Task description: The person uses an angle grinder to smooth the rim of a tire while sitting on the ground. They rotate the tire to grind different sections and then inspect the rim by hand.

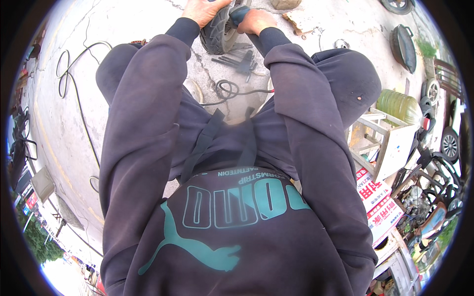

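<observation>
My left hand [203, 12] is at the upper edge of the view, holding the side of a small wheel's black treaded tyre [218, 35]. The wheel stands upright on the concrete in front of me. My right hand [256, 21] is closed around a dark blue-grey tool [240, 14], probably a power tool, whose front end meets the wheel's hub side. The fingers and part of the tool are cut off or hidden from this angle. Below the wheel lie several hex keys [229, 61] and a dark flat metal piece [244, 63].
A looped black cable [226, 88] lies between my legs, and a longer one [76, 92] runs along the left. To the right are a dark basin [403, 50], a green-tinted plastic jug [398, 105], a white stool [394, 148] and printed cartons [381, 211]. A stone block [285, 3] sits ahead.
</observation>
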A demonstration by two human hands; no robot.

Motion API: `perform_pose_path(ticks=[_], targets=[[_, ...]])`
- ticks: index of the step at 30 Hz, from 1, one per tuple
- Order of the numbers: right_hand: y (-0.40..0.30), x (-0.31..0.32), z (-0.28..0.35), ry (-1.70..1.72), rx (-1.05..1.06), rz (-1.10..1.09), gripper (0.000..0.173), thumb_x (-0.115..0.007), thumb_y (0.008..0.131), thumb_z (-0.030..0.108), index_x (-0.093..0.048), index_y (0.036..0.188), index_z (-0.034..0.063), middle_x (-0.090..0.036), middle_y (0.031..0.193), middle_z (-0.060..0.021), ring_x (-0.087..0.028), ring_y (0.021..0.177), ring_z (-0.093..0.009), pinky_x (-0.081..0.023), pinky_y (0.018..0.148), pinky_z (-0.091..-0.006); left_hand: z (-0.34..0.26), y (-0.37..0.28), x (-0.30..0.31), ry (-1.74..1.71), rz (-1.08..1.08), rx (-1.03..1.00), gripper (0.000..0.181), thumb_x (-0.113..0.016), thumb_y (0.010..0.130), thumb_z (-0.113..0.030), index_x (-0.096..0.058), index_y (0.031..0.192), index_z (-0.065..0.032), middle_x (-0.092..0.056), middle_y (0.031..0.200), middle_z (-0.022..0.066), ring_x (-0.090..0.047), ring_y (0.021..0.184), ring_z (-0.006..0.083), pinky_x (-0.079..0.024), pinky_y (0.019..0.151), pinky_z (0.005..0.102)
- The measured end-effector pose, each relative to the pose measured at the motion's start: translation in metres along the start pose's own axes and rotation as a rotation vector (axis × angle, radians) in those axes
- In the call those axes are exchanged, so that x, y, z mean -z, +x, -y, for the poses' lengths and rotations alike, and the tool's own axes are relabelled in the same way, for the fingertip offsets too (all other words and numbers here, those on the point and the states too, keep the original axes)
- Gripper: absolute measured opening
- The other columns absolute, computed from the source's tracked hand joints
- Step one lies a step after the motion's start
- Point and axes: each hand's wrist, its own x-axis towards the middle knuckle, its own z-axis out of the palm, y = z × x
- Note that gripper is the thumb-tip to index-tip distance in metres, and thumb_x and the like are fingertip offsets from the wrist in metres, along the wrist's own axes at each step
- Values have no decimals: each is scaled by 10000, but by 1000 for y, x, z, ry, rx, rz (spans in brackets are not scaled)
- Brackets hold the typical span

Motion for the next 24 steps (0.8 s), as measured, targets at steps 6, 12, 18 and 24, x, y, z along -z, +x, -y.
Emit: perform_pose_path(ticks=[6,12,18,24], targets=[[-2,0,1,34,-9,22,546,-825,744,437,-759,1176,110,-745,1178,-104,-719,1102,-248,-572,925,-379,-2,-2,-2,-7,-8,-31,817,-820,864,-328,-431,1485,34,-604,1365,201,-589,1241,255,-462,1067,358],[0,-1,2,34,-28,28,556,-828,742,441,-755,1184,113,-742,1190,-103,-714,1114,-246,-567,938,-377,-3,-3,-1,49,-22,4,835,-819,860,-332,-418,1494,34,-610,1358,215,-600,1231,269,-474,1053,359],[-1,-1,-2,30,13,33,547,-828,744,434,-756,1182,114,-745,1185,-98,-716,1112,-246,-567,937,-384,-8,-3,-1,67,-22,2,803,-815,861,-326,-439,1473,34,-631,1328,206,-610,1214,264,-478,1047,366],[-5,1,4,28,-30,14,545,-822,748,443,-756,1179,115,-749,1178,-89,-719,1105,-244,-571,927,-375,-6,-3,-2,-4,-2,-16,762,-811,865,-293,-458,1456,32,-636,1325,194,-611,1208,256,-475,1051,364]])
